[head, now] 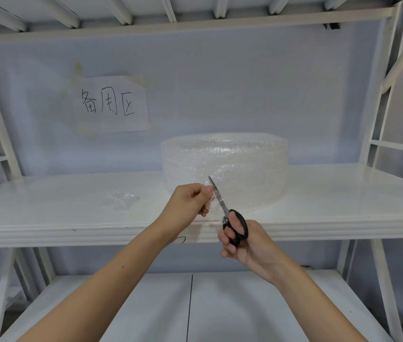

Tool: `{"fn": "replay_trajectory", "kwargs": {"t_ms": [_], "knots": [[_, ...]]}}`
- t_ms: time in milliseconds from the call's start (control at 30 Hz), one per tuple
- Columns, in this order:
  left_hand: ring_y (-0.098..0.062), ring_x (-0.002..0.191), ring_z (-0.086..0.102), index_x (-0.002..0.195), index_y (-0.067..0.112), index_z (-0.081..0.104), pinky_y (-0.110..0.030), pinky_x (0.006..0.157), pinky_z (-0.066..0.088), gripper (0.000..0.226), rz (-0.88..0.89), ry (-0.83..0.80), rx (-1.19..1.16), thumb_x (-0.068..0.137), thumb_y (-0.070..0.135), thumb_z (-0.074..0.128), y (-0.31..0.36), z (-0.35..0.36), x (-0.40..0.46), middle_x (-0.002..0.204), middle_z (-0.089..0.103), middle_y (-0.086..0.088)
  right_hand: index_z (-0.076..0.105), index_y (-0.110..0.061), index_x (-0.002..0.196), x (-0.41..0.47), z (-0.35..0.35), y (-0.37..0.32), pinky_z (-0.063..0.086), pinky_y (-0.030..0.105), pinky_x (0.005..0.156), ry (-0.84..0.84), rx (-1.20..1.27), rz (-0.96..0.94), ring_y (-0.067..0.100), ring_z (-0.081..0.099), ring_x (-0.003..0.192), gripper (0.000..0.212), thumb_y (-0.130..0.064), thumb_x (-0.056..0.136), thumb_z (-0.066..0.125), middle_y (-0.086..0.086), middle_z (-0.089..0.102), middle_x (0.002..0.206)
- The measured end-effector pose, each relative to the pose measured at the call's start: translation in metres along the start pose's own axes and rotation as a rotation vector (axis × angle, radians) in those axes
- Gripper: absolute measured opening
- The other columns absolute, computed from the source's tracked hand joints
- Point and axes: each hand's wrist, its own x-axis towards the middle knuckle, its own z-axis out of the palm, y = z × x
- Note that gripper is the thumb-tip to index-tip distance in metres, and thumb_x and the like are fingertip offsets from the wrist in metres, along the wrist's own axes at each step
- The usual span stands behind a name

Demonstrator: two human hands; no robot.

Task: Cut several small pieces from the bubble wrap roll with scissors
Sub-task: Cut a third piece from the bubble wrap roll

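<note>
On the white shelf (318,193), the bubble wrap roll (230,164) lies flat. The left hand (190,201) pinches its loose edge; the right hand (244,243) grips black-handled scissors (230,215), blades apparently closed. A cut piece (121,199) lies nearby.

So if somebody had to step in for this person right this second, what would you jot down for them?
Left hand: pinches the loose edge of the bubble wrap, in front of the roll.
Right hand: grips the black-handled scissors, blades up along the wrap beside the left fingers.
Bubble wrap roll: lies flat on the white shelf.
Done: a small cut piece, perhaps more than one, lies on the shelf left of the roll.
Left: finish this cut, lay the piece down, cut several more.
</note>
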Motion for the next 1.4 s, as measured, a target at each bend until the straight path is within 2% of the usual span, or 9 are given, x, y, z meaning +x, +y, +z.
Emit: {"fn": "replay_trajectory", "kwargs": {"t_ms": [167, 267, 500, 767, 900, 1000, 1233, 1333, 1400], "knots": [[-0.009, 0.055, 0.051, 0.075, 0.009, 0.064, -0.02, 0.06, 0.048, 0.032, -0.002, -0.043, 0.019, 0.101, 0.023, 0.053, -0.001, -0.001, -0.002, 0.06, 0.055, 0.002, 0.052, -0.014, 0.057, 0.002, 0.002, -0.005, 0.048, 0.032, 0.056, -0.011, 0.047, 0.029, 0.018, 0.036, 0.051, 0.043, -0.05, 0.077, 0.061, 0.006, 0.048, 0.064], [-0.009, 0.055, 0.051, 0.078, 0.006, 0.065, -0.02, 0.059, 0.047, 0.03, -0.006, -0.054, 0.028, 0.101, 0.021, 0.052, 0.0, 0.0, -0.002, 0.061, 0.055, 0.0, 0.048, -0.013, 0.057, 0.005, 0.003, -0.006, 0.048, 0.03, 0.054, 0.013, 0.006, 0.005, 0.018, 0.037, 0.05, 0.049, -0.055, 0.075, 0.068, 0.005, 0.05, 0.062], [-0.007, 0.054, 0.051, 0.08, 0.003, 0.064, -0.018, 0.058, 0.048, 0.029, 0.007, -0.054, 0.033, 0.102, 0.018, 0.051, 0.003, -0.002, -0.001, 0.062, 0.054, -0.001, 0.041, -0.013, 0.059, 0.005, 0.005, -0.009, 0.044, 0.026, 0.049, 0.053, -0.031, -0.018, 0.014, 0.036, 0.044, 0.041, -0.044, 0.074, 0.062, 0.005, 0.042, 0.057], [-0.007, 0.054, 0.05, 0.078, 0.004, 0.064, -0.018, 0.058, 0.046, 0.029, -0.013, -0.088, 0.027, 0.102, 0.017, 0.051, 0.003, -0.002, -0.005, 0.061, 0.054, -0.001, 0.048, -0.012, 0.056, 0.007, 0.003, -0.01, 0.048, 0.031, 0.053, 0.009, -0.016, -0.005, 0.017, 0.037, 0.046, 0.049, -0.05, 0.082, 0.065, 0.002, 0.049, 0.055], [-0.007, 0.054, 0.049, 0.078, 0.004, 0.063, -0.019, 0.059, 0.046, 0.029, -0.021, -0.111, 0.021, 0.102, 0.018, 0.051, 0.005, -0.004, -0.005, 0.06, 0.053, -0.001, 0.048, -0.01, 0.065, 0.011, 0.002, -0.01, 0.049, 0.033, 0.054, -0.003, -0.027, -0.008, 0.017, 0.038, 0.047, 0.045, -0.05, 0.074, 0.065, 0.0, 0.05, 0.054], [-0.007, 0.053, 0.05, 0.078, 0.004, 0.063, -0.02, 0.061, 0.048, 0.029, -0.031, -0.127, 0.029, 0.102, 0.018, 0.052, 0.007, -0.005, -0.005, 0.059, 0.054, 0.0, 0.048, -0.008, 0.064, 0.014, 0.001, -0.011, 0.05, 0.034, 0.056, 0.001, -0.072, -0.015, 0.018, 0.039, 0.049, 0.05, -0.052, 0.075, 0.068, 0.001, 0.05, 0.055], [-0.007, 0.055, 0.051, 0.078, 0.006, 0.064, -0.022, 0.064, 0.049, 0.028, -0.032, -0.152, 0.055, 0.1, 0.019, 0.054, 0.012, -0.007, -0.004, 0.061, 0.055, 0.0, 0.046, -0.01, 0.058, 0.011, 0.0, -0.013, 0.047, 0.028, 0.051, 0.024, -0.111, -0.055, 0.014, 0.043, 0.041, 0.043, -0.046, 0.071, 0.065, 0.007, 0.048, 0.056], [-0.011, 0.058, 0.053, 0.077, 0.006, 0.066, -0.026, 0.067, 0.05, 0.031, -0.019, -0.145, 0.043, 0.1, 0.024, 0.055, 0.014, -0.007, -0.003, 0.062, 0.057, 0.0, 0.045, -0.01, 0.059, 0.011, 0.001, -0.013, 0.047, 0.027, 0.05, 0.023, -0.099, -0.067, 0.014, 0.041, 0.042, 0.042, -0.044, 0.076, 0.063, 0.006, 0.045, 0.055], [-0.014, 0.061, 0.055, 0.072, 0.01, 0.069, -0.027, 0.069, 0.051, 0.04, -0.042, -0.14, -0.008, 0.099, 0.035, 0.054, 0.017, -0.008, -0.003, 0.063, 0.06, -0.001, 0.044, -0.011, 0.059, 0.011, 0.002, -0.013, 0.047, 0.028, 0.05, 0.031, -0.097, -0.068, 0.014, 0.041, 0.041, 0.042, -0.044, 0.076, 0.062, 0.006, 0.043, 0.055]]}}
